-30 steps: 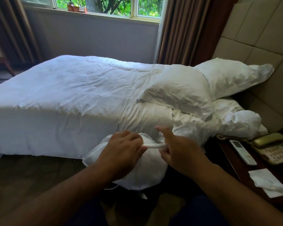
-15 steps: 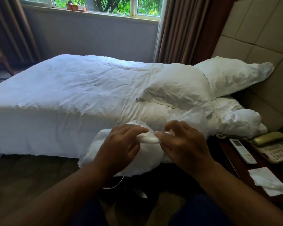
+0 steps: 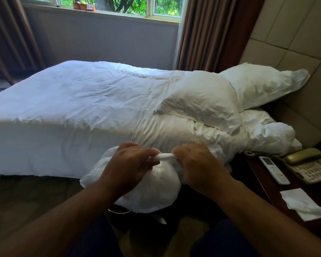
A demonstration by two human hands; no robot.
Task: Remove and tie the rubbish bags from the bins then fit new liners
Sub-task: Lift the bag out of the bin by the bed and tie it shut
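Note:
A full white rubbish bag (image 3: 154,190) hangs in front of me, between my knees and the bed. Its gathered top is twisted into a short white rope between my two hands. My left hand (image 3: 130,164) pinches the left end of that twist, fingers curled. My right hand (image 3: 198,164) grips the right end, with loose bag plastic bunched under its palm. Below the bag, a thin metal rim of the dark bin (image 3: 119,212) shows; the rest of the bin is hidden by the bag and shadow.
A bed (image 3: 78,112) with white duvet and pillows (image 3: 200,108) fills the view ahead. At right, a dark wooden nightstand (image 3: 261,184) holds a remote (image 3: 273,169), a telephone (image 3: 309,166) and a white paper napkin (image 3: 302,204). Carpet lies at lower left.
The bag has dropped a little lower again and my hands have drawn the twisted top tight between them; my right hand's fingers have curled down onto the plastic.

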